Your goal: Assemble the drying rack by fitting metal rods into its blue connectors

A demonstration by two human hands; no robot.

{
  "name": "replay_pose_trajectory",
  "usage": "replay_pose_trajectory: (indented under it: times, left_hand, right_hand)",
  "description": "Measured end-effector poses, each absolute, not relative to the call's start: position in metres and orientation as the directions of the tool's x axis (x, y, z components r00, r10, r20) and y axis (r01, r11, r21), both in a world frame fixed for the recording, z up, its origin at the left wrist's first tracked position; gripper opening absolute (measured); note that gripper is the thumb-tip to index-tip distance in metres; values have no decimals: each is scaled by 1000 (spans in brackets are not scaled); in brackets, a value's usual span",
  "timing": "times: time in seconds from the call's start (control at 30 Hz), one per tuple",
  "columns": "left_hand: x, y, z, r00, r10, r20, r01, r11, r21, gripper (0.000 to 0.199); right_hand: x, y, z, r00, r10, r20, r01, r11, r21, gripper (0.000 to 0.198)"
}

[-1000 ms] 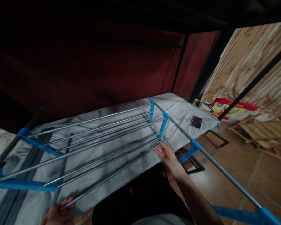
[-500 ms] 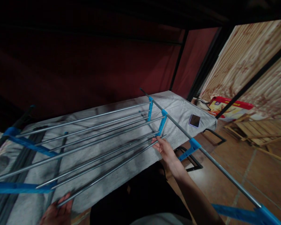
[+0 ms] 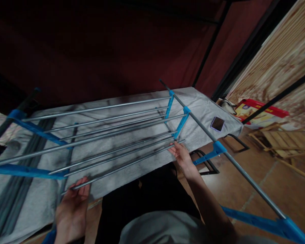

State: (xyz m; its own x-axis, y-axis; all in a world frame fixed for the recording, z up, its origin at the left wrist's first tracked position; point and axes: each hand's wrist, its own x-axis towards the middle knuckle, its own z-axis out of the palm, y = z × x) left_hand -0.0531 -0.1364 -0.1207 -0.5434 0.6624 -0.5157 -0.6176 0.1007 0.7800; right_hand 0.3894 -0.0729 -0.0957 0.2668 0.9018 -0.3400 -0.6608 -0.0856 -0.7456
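Observation:
A thin grey metal tube (image 3: 127,166) lies across both my hands, low along the front side of a partly built rack. My left hand (image 3: 75,203) has its fingers curled under the tube's left end, palm up. My right hand (image 3: 181,156) grips the tube near its right end, close below a blue plastic bracket (image 3: 181,124). Several similar tubes span between the right brackets and the left blue bracket (image 3: 40,132) and a lower left bracket (image 3: 27,170). A longer side pole (image 3: 251,181) carries the right brackets.
Grey cloth (image 3: 200,101) covers the surface under the rack. A bundle of dark tubes (image 3: 17,189) lies on it at the left, a phone (image 3: 217,124) at the right. A red and yellow box (image 3: 264,113) and folded wooden slats (image 3: 287,140) stand on the tiled floor.
The view has tilted down, so the rack sits higher in the picture. Both hands still hold the tube, and its left end has come up nearer the lower left bracket.

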Motion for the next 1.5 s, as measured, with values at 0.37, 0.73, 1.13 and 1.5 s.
replay_pose_trajectory:
  times: [0.37, 0.73, 1.13, 1.5]
  left_hand:
    - [3, -135, -102, -497, 663, -560, -693, 84, 716, 25]
    - [44, -133, -109, -493, 639, -591, -729, 68, 681, 28]
    - [45, -134, -113, -488, 644, -589, -727, 74, 683, 38]
    - [45, -136, -119, -465, 668, -581, -716, 102, 691, 34]
  right_hand:
    - [357, -85, -130, 110, 907, -407, -653, -243, -717, 20]
    - [350, -91, -139, 62, 909, -412, -593, -299, -748, 16]
    - [355, -86, -151, 113, 880, -462, -576, -320, -752, 19]
    - [355, -88, -142, 78, 888, -454, -566, -336, -753, 19]
